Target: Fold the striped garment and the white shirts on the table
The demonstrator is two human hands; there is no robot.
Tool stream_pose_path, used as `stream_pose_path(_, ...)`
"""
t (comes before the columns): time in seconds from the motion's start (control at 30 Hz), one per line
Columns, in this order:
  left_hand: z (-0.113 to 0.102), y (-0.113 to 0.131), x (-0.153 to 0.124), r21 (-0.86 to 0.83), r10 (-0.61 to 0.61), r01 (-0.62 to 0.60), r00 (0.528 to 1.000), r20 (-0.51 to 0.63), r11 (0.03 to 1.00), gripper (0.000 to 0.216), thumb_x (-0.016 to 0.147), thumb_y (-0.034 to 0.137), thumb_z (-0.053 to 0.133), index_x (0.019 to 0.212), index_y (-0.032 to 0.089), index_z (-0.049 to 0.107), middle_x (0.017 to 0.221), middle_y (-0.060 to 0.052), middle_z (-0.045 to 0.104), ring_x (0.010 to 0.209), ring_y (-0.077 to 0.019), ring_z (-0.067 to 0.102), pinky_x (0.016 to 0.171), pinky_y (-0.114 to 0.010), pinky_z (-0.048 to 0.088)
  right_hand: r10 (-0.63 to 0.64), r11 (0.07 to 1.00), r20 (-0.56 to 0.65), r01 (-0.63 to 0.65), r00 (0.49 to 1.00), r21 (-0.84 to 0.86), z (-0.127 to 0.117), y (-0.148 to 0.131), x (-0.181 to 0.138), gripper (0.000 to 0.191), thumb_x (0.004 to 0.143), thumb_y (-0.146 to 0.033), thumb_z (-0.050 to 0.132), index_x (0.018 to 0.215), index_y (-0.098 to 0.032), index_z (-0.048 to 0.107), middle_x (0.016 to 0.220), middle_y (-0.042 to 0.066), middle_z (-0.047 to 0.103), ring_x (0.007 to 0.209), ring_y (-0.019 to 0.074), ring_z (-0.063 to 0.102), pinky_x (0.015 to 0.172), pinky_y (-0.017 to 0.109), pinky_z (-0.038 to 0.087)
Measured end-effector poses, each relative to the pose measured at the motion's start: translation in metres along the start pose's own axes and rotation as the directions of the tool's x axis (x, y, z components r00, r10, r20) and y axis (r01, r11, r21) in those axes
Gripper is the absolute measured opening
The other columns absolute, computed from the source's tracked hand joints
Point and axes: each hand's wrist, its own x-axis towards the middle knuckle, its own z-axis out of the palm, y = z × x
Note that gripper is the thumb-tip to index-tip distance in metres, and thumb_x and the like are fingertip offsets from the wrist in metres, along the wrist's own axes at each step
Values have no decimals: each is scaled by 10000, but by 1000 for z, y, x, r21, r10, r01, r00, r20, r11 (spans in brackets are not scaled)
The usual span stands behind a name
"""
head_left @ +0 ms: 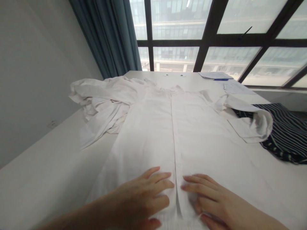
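Hands (144, 195) (216, 198), two, over one spread shirt (151, 131), one striped cloth (287, 131)

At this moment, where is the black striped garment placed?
In the head view, the black striped garment lies on the white table at the right edge, partly hidden by the sleeve of the white shirt.

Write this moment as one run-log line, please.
Left hand: on white cloth shirt, left of front opening | Right hand: on shirt, right of opening | Shirt: spread on white table | White-striped black cloth: at right
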Motion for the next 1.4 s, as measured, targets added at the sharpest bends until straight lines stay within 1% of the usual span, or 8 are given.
stream_pose_path(0.13,2,1,-1,-4,3,-3,1000,-26,1000,77,850,188,596,926,186,608,1336,-56,576,1380,-278,393,1216,-430,205,60,995,-59,-54,996,88,0,-1,-2,191,913,-148,488,989,-217,649,1300,112,633,1317,220,492,1065,371,459)
stream_pose_path(0.23,0,0,-1,-48,47,-49,998,-45,998,123,862,107,523,916,188,598,1305,-40,606,1383,-218,403,1222,-384,200,77,980,-66,-63,995,188,-1,-1,-3,179,921,-156,488,976,-225,644,1260,113,647,1281,222,523,1035,376,484)
stream_pose_path(0.5,-15,-3,1,-173,110,-102,993,42,980,123,939,185,516,837,193,585,1339,13,611,1383,-159,417,1238,-359,74,-20,976,46,10,999,216,-8,1,2,140,940,-219,536,968,-206,673,1152,81,693,1247,212,547,1123,399,393)
stream_pose_path(0.63,-11,-7,5,-148,80,-75,997,24,986,249,992,136,405,1144,203,591,1358,-8,604,1318,-93,489,1212,-267,182,41,991,-74,-32,996,127,-4,9,-3,200,940,-188,525,1085,-224,658,1176,71,693,1203,180,586,1112,366,409)
stream_pose_path(0.77,4,-14,7,-26,-62,61,997,-47,998,439,980,173,449,1417,163,418,1483,-74,471,1399,-159,392,1197,-322,246,52,995,-263,-73,963,-70,4,24,-9,272,927,-173,537,1164,-232,657,1226,85,685,1254,197,556,1061,360,461)
stream_pose_path(1.03,7,-20,3,-19,-22,22,1000,3,1000,666,960,396,517,1534,209,236,1583,-79,291,1473,-250,233,1219,-444,134,128,953,-317,-204,940,-222,13,39,-11,354,949,-218,511,1287,-253,607,1346,78,615,1329,223,484,1057,419,470)
stream_pose_path(1.17,-2,-21,0,-100,21,-18,999,29,995,623,946,458,529,1503,261,329,1563,-73,339,1468,-298,234,1201,-506,153,229,933,-305,-298,924,-202,13,42,-14,378,963,-269,485,1328,-269,584,1403,77,566,1318,231,497,1037,436,489)
stream_pose_path(1.4,-27,-11,-2,-322,109,-59,984,138,945,360,882,341,646,1241,364,638,1507,7,439,1452,-309,271,1199,-563,38,349,926,-206,-370,914,-77,4,42,-19,409,971,-360,465,1365,-301,555,1498,51,461,1357,232,451,1083,440,441)
